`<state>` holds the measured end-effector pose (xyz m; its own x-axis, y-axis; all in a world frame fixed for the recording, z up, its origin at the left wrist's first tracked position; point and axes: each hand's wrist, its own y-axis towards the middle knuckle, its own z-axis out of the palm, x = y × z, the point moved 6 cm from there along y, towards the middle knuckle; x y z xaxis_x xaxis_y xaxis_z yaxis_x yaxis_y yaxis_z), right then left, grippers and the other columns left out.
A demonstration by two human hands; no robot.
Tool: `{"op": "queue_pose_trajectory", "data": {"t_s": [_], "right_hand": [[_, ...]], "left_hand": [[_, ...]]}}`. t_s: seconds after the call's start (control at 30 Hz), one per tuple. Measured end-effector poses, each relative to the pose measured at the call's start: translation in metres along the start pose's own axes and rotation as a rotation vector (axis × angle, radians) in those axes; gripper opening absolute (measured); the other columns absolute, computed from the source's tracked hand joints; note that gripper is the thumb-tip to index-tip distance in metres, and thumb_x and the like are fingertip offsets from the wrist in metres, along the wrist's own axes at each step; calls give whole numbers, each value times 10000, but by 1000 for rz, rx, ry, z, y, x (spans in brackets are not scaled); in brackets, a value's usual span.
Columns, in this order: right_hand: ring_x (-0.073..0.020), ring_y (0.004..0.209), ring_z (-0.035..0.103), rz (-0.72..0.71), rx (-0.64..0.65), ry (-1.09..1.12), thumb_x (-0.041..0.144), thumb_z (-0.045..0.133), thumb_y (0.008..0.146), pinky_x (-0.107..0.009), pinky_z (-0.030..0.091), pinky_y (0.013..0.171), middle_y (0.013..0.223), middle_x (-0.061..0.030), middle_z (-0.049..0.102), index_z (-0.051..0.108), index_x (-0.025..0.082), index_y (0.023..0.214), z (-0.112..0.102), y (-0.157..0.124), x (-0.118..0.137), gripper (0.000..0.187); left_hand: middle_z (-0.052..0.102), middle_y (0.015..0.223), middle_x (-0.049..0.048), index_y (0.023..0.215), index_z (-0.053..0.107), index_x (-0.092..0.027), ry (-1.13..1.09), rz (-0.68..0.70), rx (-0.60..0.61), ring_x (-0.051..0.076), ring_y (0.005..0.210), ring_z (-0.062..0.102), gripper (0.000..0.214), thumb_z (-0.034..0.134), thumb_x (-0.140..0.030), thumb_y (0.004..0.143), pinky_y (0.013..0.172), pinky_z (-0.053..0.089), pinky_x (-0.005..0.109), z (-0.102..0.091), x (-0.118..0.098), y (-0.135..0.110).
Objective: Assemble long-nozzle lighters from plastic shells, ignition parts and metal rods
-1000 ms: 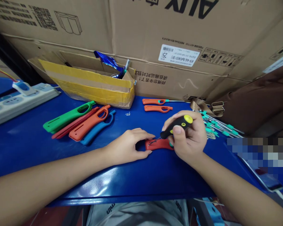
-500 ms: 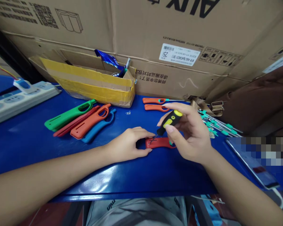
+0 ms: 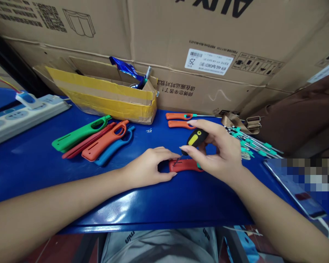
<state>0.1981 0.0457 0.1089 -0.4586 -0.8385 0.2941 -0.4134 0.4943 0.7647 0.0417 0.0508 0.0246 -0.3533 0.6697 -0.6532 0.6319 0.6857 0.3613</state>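
Mid-frame, the screwdriver [image 3: 193,141] my right hand [image 3: 222,157] pinches could skid if my left hand [image 3: 150,166], half-curled, holding the red handle [image 3: 188,165], slackens.

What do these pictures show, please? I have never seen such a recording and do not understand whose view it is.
There is no machine: a person works with two bare hands. Every picture comes from one camera worn on the head, looking forward and down. The right hand holds a black-and-yellow screwdriver, its tip at the left end of a red handle. The left hand pinches that end between thumb and fingers. On the blue table, more handles lie to the left: green, red, orange and blue. To the right are metal rods with turquoise parts and a phone.
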Motion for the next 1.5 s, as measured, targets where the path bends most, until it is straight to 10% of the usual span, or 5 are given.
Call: {"op": "queue_pose_trajectory", "data": {"t_s": [0.2,0.4,0.9,1.1,1.5], "right_hand": [[-171,710,706,79,178,128,298,515,1022,-329,629,625,1253,-99,690,332,257,1566,8,-4,-9,575],[-184,735,709,-58,30,-112,354,766,879,-316,617,663,1194,-53,731,578,289,1357,-8,1,-4,517],[-217,1028,740,-187,174,-99,251,467,1015,-335,612,837,1277,-88,723,497,213,1458,-13,3,3,445],[-189,723,746,-224,-45,-287,311,694,921,-284,588,660,1016,-48,802,642,233,1293,-23,1,10,383],[-210,778,734,-295,25,-282,285,625,961,-323,585,683,924,-70,782,636,199,1328,-26,2,23,377]], "left_hand": [[752,1091,81,1208,686,-142,-18,-10,1,215,1011,688,388,759,-212,833,930,546,348,1,1,0],[752,1087,81,1209,689,-148,-11,6,-9,216,1002,694,384,756,-211,836,925,551,349,-1,-1,0],[757,1091,65,1183,693,-172,-19,-1,-3,208,1008,690,360,759,-195,830,936,545,341,-2,-3,1],[754,1078,66,1167,700,-165,-10,-1,-12,207,999,694,344,756,-199,829,931,552,339,-2,-3,1],[757,1066,45,1150,704,-194,-31,-4,-6,197,986,687,334,759,-178,821,922,543,324,-2,-3,3]]}}
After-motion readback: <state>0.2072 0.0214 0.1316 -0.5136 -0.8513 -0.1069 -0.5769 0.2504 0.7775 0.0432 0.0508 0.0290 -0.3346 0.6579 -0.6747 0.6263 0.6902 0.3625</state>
